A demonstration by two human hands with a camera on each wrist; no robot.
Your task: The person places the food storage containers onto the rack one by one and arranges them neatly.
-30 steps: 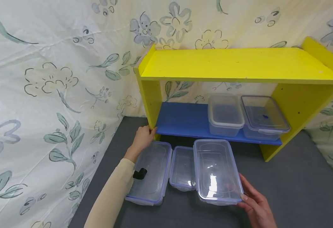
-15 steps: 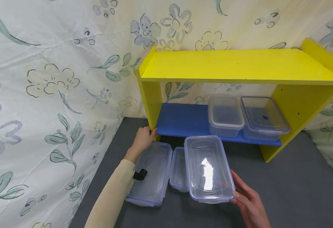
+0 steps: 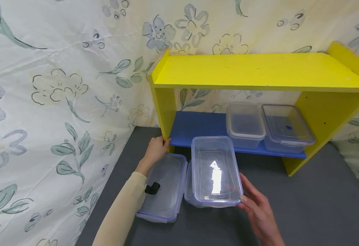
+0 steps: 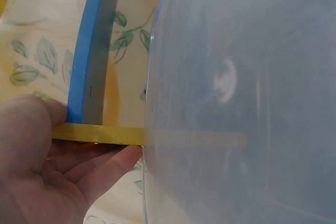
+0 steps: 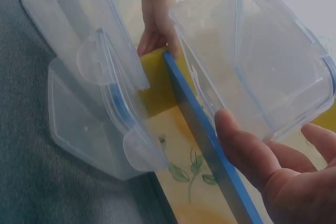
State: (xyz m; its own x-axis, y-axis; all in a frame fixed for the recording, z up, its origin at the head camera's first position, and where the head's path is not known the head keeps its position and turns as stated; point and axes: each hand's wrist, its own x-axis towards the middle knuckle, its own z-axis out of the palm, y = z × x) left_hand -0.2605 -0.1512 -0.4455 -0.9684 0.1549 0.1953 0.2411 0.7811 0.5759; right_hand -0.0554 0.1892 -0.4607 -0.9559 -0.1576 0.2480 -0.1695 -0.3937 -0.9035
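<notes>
My right hand (image 3: 257, 210) holds a clear lidded food container (image 3: 214, 160) by its near right corner, thumb on the lid side and fingers beneath. The container hangs above the table, its far end just in front of the blue shelf board (image 3: 194, 124). In the right wrist view the thumb and fingers lie along the container (image 5: 273, 61). My left hand (image 3: 155, 152) grips the front edge of the shelf unit's yellow left side panel (image 4: 105, 133), with thumb and fingers on opposite sides. Under the held container, a smaller lidded container (image 3: 189, 191) is mostly hidden.
Another lidded container (image 3: 164, 191) lies on the dark table (image 3: 314, 205) under my left forearm. Two containers stand on the blue board's right half: one with a whitish lid (image 3: 246, 124), one with a blue-rimmed lid (image 3: 287, 126). The yellow top board (image 3: 259, 70) spans above them.
My right hand has carried the container left and upward, toward the blue board; it now covers more of the smaller container. My left hand keeps its grip on the side panel.
</notes>
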